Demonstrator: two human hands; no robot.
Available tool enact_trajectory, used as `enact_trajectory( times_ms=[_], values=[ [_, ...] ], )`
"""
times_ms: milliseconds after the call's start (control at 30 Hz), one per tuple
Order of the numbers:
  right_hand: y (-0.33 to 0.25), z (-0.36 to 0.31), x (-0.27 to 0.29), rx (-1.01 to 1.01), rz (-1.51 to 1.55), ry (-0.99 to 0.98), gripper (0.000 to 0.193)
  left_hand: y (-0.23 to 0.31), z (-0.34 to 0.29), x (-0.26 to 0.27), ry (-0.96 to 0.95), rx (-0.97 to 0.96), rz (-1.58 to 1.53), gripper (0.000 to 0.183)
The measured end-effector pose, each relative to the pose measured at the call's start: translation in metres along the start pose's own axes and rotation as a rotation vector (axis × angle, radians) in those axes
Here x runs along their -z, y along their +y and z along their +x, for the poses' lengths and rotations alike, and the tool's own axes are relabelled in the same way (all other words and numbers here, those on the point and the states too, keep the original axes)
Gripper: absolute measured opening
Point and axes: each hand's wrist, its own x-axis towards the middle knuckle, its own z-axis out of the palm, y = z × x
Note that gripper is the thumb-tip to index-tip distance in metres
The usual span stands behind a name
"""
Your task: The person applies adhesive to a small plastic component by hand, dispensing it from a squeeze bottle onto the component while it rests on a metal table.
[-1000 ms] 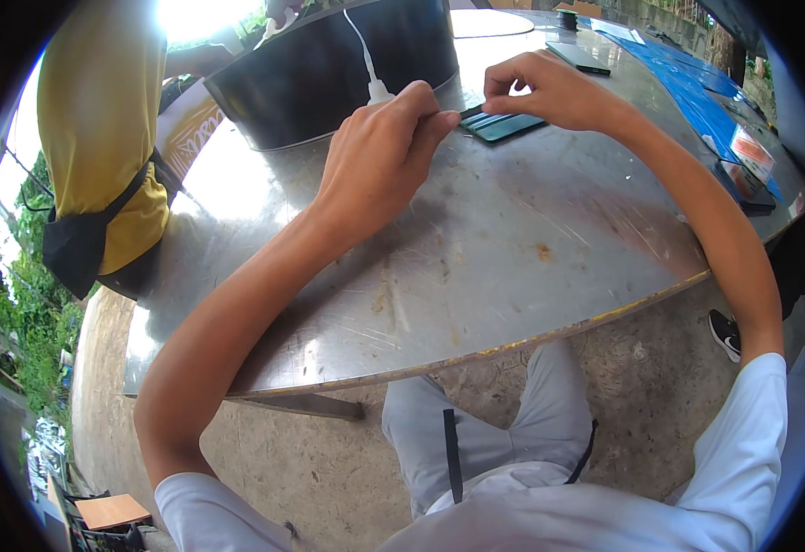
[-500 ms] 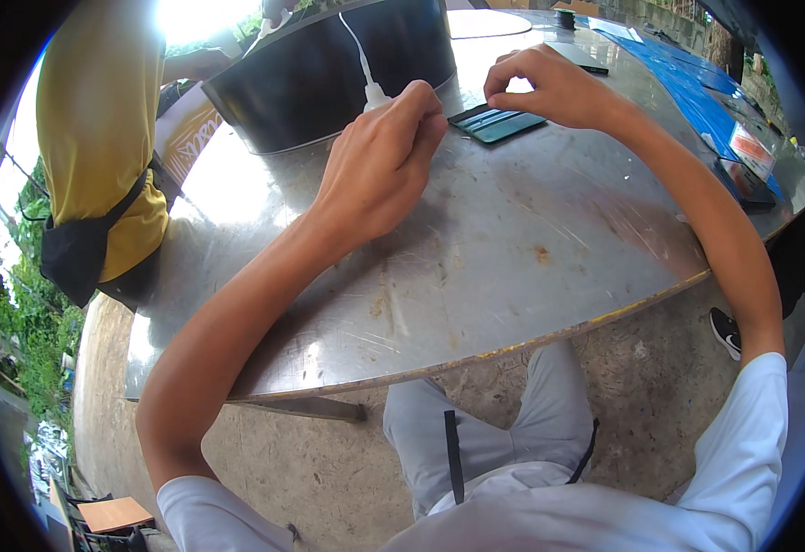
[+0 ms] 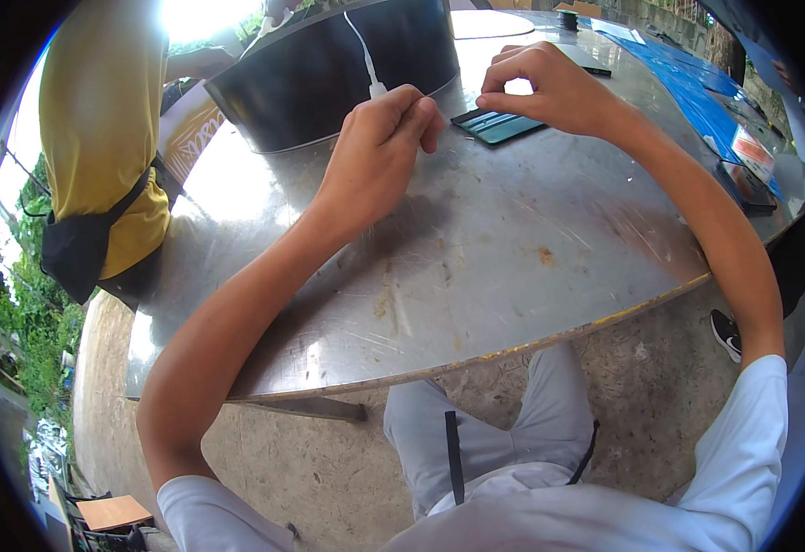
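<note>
My left hand (image 3: 370,152) is closed around the thick white end of a cable (image 3: 376,86). The cord runs up from it in front of a glossy black panel (image 3: 329,87); whatever lies inside the fist is hidden. To the right, my right hand (image 3: 554,87) has its thumb and fingertips pinched together, with a gap of light inside the curled fingers. Anything at those fingertips is too small to name. Just below them a flat dark case with a teal surface and pale slim strips (image 3: 497,127) lies on the metal table (image 3: 476,248).
A person in yellow trousers (image 3: 99,138) stands at the left, with a hand (image 3: 202,64) behind the panel. Blue sheeting (image 3: 665,74) covers the far right, near a dark flat device (image 3: 750,189). A black spool (image 3: 567,19) stands at the back. The table's worn edge (image 3: 513,350) faces me.
My left hand has rolled and shifted slightly, its fingers curling differently around the white cable end, which shows less. My right hand's fingertips have edged slightly left over the case.
</note>
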Motion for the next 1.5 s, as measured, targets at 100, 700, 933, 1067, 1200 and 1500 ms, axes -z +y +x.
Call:
enact_trajectory(
  times_ms=[100, 700, 933, 1067, 1200, 1500],
  values=[
    [-0.002, 0.001, 0.001, 0.093, 0.008, 0.002, 0.018, 0.000, 0.000, -0.002, 0.007, 0.016, 0.004, 0.033],
    [-0.025, 0.001, -0.006, 0.257, -0.003, 0.041, 0.023, -0.004, -0.001, -0.003, -0.137, -0.056, 0.084, 0.028],
    [-0.023, 0.000, -0.005, 0.259, 0.010, 0.017, 0.021, -0.001, -0.002, -0.005, -0.148, -0.062, 0.071, 0.027],
    [-0.023, 0.000, -0.005, 0.275, 0.019, 0.009, 0.020, -0.001, -0.002, -0.004, -0.142, -0.070, 0.068, 0.027],
    [-0.022, -0.001, -0.005, 0.296, 0.010, 0.013, 0.019, 0.000, -0.002, -0.004, -0.139, -0.055, 0.049, 0.027],
    [-0.022, -0.001, -0.005, 0.348, -0.026, 0.051, 0.020, -0.001, -0.002, -0.004, -0.151, -0.026, 0.058, 0.029]
  ],
)
